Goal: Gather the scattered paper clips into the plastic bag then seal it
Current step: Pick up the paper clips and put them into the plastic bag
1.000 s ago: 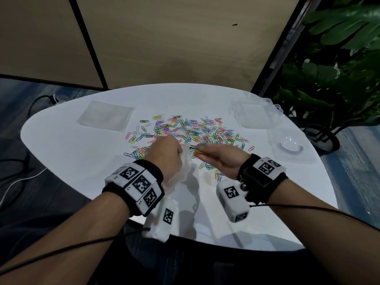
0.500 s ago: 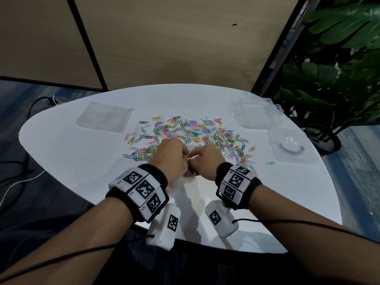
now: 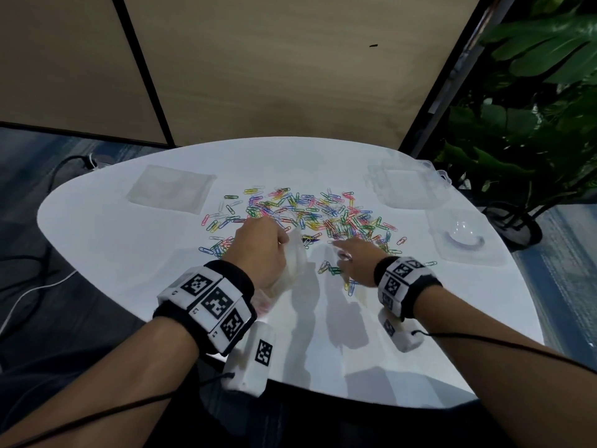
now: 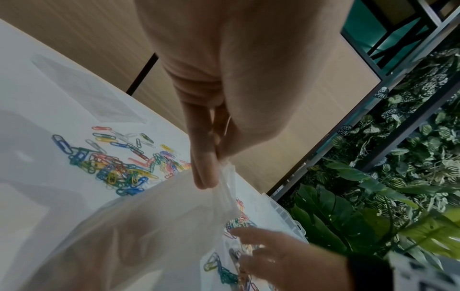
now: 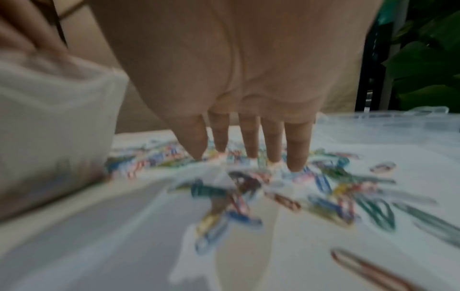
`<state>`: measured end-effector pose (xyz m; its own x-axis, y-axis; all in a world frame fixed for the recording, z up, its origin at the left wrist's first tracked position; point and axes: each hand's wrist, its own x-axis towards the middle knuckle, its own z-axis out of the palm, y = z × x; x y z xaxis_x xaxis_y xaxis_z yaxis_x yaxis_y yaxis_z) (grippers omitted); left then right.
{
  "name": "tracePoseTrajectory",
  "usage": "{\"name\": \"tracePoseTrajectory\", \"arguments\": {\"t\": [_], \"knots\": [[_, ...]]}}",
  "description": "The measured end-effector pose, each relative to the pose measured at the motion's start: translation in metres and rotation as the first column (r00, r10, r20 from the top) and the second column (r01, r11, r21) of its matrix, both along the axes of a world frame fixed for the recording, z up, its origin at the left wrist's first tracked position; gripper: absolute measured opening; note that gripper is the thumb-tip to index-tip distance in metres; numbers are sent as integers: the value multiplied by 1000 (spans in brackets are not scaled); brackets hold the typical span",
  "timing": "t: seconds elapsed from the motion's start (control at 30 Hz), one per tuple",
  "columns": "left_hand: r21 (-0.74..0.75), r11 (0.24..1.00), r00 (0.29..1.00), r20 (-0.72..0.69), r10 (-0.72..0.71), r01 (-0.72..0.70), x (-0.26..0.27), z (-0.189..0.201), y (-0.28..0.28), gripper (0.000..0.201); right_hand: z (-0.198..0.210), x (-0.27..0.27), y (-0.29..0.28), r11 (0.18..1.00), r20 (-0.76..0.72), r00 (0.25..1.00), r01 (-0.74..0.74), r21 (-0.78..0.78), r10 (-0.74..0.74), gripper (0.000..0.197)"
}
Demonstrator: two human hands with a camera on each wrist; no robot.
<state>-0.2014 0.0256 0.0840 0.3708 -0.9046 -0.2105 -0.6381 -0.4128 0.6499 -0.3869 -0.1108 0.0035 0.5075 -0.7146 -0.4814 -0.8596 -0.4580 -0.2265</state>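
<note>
Many coloured paper clips point(image 3: 310, 215) lie scattered across the middle of the white table point(image 3: 129, 253). My left hand point(image 3: 261, 247) pinches the rim of a clear plastic bag point(image 3: 295, 263) and holds it upright near the clips; the pinch shows in the left wrist view, where fingers point(image 4: 204, 167) hold the plastic bag point(image 4: 139, 226). My right hand point(image 3: 355, 257) is open, fingers spread and straight, reaching down over the clips beside the bag. In the blurred right wrist view its fingertips point(image 5: 248, 149) hover just above the paper clips point(image 5: 311, 189).
A flat clear bag point(image 3: 171, 189) lies at the back left. A clear plastic box point(image 3: 407, 185) and a clear lid with a dome point(image 3: 462, 240) sit at the right. A leafy plant point(image 3: 529, 118) stands beyond the table's right edge.
Half a second ago my right hand was at the bag mouth beside the left hand. It has since moved right and opened over the clips. The left hand keeps holding the bag.
</note>
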Motion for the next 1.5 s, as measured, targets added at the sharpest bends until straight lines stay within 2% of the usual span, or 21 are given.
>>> {"name": "tracePoseTrajectory", "arguments": {"t": [0.13, 0.3, 0.33, 0.43, 0.47, 0.53, 0.6, 0.67, 0.73, 0.77, 0.8, 0.87, 0.9, 0.93, 0.97, 1.0, 1.07, 1.17, 1.23, 1.33, 1.5], "knots": [[1, 1000, 999, 31, -19, 19, 5, 2, 2, 31, -41, 3, 11, 969, -113, 966, -238, -58, 231, 60], [22, 999, 999, 15, -30, 29, 5, 2, 0, 31, -38, -4, 24, 916, -185, 916, -381, -123, 356, 75], [24, 999, 999, 16, -39, 39, 4, 2, -1, 31, -39, -9, 23, 892, -187, 901, -421, -162, 391, 69], [25, 998, 998, 28, -57, 56, 1, 1, 1, 32, -40, -14, 22, 838, -164, 885, -465, -286, 435, 25], [27, 998, 998, 32, -59, 58, 0, 1, 1, 32, -38, -13, 22, 835, -178, 887, -462, -300, 427, 16], [33, 997, 996, 46, -72, 70, -1, 1, 2, 33, -34, -11, 24, 863, -139, 913, -409, -297, 385, 12], [47, 996, 994, 65, -85, 82, -3, 2, 2, 33, -29, -10, 20, 906, -79, 956, -292, -305, 282, 18], [60, 994, 993, 64, -98, 94, -4, 3, 1, 33, -19, -11, 12, 961, 55, 995, -67, -267, 85, 23], [80, 992, 992, 67, -104, 98, -6, 4, -1, 33, -6, -17, -2, 966, 221, 963, 193, -171, -153, 17], [91, 990, 991, 70, -112, 105, -6, 5, -1, 33, 1, -21, -8, 940, 302, 909, 328, -96, -287, 15], [93, 990, 991, 71, -117, 110, -8, 6, -3, 32, 9, -25, -13, 890, 387, 816, 456, 28, -430, 14], [87, 992, 993, 60, -97, 91, -12, 11, -5, 19, 31, -29, -12, 739, 526, 527, 557, 380, -667, 13], [83, 994, 996, 48, -80, 76, -14, 11, -6, 14, 43, -29, -8, 669, 560, 374, 506, 545, -739, 13], [79, 995, 997, 35, -70, 67, -16, 11, -6, 14, 56, -27, -2, 619, 566, 260, 422, 662, -782, 12], [73, 995, 997, 24, -67, 66, -17, 10, -7, 19, 68, -25, 5, 587, 557, 190, 339, 735, -808, 11], [65, 996, 998, 6, -59, 59, -19, 9, -7, 24, 78, -22, 13, 569, 545, 163, 270, 777, -822, 9], [46, 998, 999, -17, -44, 45, -22, 9, -6, 31, 91, -15, 27, 536, 512, 165, 181, 825, -843, 8], [8, 999, 999, -5, -48, 48, -28, 9, -6, 31, 88, 1, 42, 508, 477, 202, 146, 849, -855, 7], [-5, 999, 999, -9, -38, 38, -30, 9, -8, 28, 81, 13, 49, 549, 499, 268, 160, 821, -824, 4], [0, 999, 999, -25, -44, 44, -31, 5, -11, 23, 69, 23, 54, 659, 551, 395, 225, 717, -735, 10], [-2, 999, 996, -80, 34, -35, -26, 2, -12, 20, 56, 34, 52, 750, 596, 462, 322, 577, -657, 12]]}}
